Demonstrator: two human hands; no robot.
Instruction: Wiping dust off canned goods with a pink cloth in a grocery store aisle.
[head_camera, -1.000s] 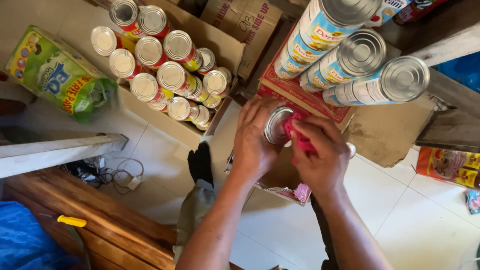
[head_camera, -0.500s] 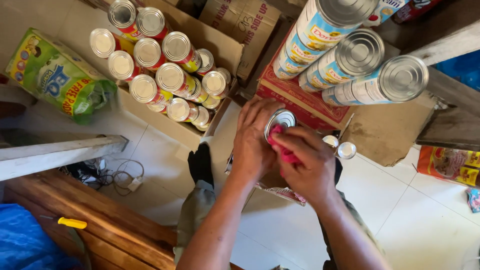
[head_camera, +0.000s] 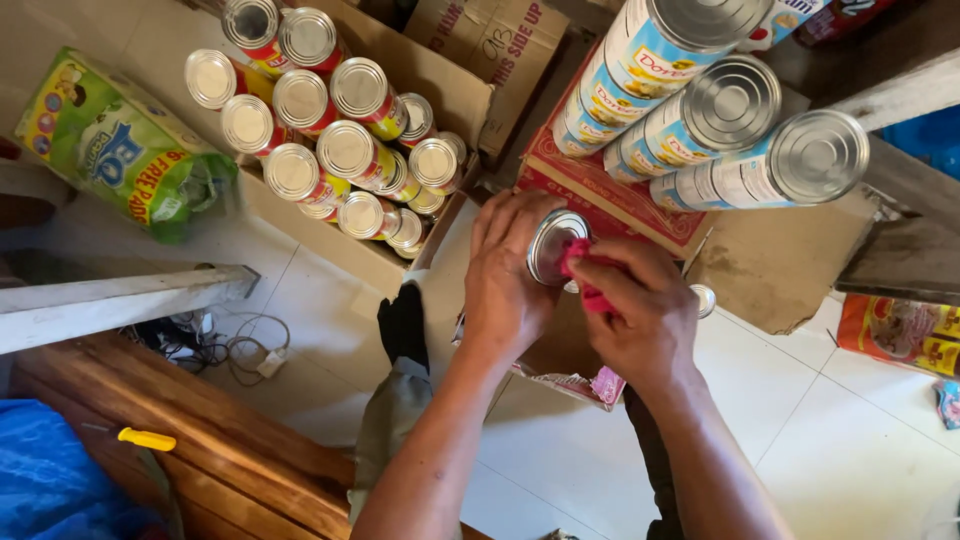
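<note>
Left hand (head_camera: 510, 285) wrapped round the side of a small tin can (head_camera: 555, 245), fingers curled closed on it, shiny lid facing the camera. Right hand (head_camera: 645, 310) pinches a pink cloth (head_camera: 585, 275) between thumb and fingers, cloth pressed on the can's lid edge. Can sits right in front of the red carton (head_camera: 600, 195), low edge of it, held above an open cardboard box (head_camera: 560, 350). Can body mostly hidden by the left palm, so label colour can't be told.

On top of the red carton: three large blue-and-white tins (head_camera: 710, 110) lying on their sides, silver ends toward the camera. Left of the red carton, a bigger brown box (head_camera: 440, 90) packed with many small red-and-yellow cans (head_camera: 340, 140), lids up. Further left of that, a green plastic bag (head_camera: 110, 145) on the floor. One more small silver lid (head_camera: 703, 300) shows just right of the right hand, probably another can, too small to be sure. Below-left of the red carton, well apart: wooden bench (head_camera: 220, 450) with a yellow-handled tool (head_camera: 145, 438), tangled white cable (head_camera: 235, 350) on the tiled floor (head_camera: 850, 440). Orange packet (head_camera: 900, 335) far right of the carton.
</note>
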